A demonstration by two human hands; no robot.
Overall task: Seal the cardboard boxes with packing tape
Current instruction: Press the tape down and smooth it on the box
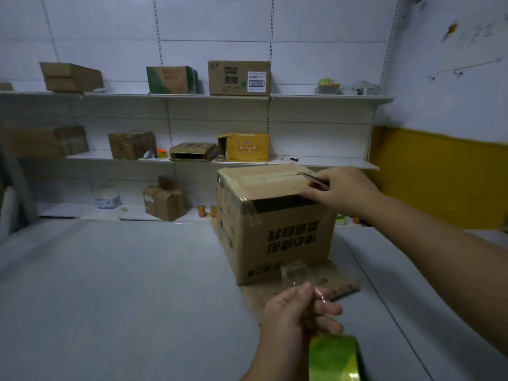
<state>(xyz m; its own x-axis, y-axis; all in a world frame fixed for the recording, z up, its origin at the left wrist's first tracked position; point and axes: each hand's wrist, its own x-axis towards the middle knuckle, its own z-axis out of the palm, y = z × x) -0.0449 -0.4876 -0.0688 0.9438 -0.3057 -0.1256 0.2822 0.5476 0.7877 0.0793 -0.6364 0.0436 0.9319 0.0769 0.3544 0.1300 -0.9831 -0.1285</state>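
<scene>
On a grey table (pixel 110 284), a cardboard box (pixel 275 232) stands as the right hand (pixel 343 191) grips a thin blade (pixel 308 175) at its top and the left hand (pixel 294 314) pinches clear tape (pixel 319 294) beside a green roll (pixel 334 358).

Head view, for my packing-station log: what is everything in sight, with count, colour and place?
cardboard box: 1, brown, on flattened cardboard, top seam taped
flattened cardboard: 1, brown, on table under box
table: 1, pale grey, foreground
clear tape strip: 1, transparent, before box's near face
tape roll: 1, green-yellow, bottom edge of view
thin metal tool: 1, silvery, at box top
wall shelves: 3, white, behind table
shelf boxes: about nine, mostly brown, one green, one yellow
right hand: grips tool
left hand: pinches tape strip
</scene>
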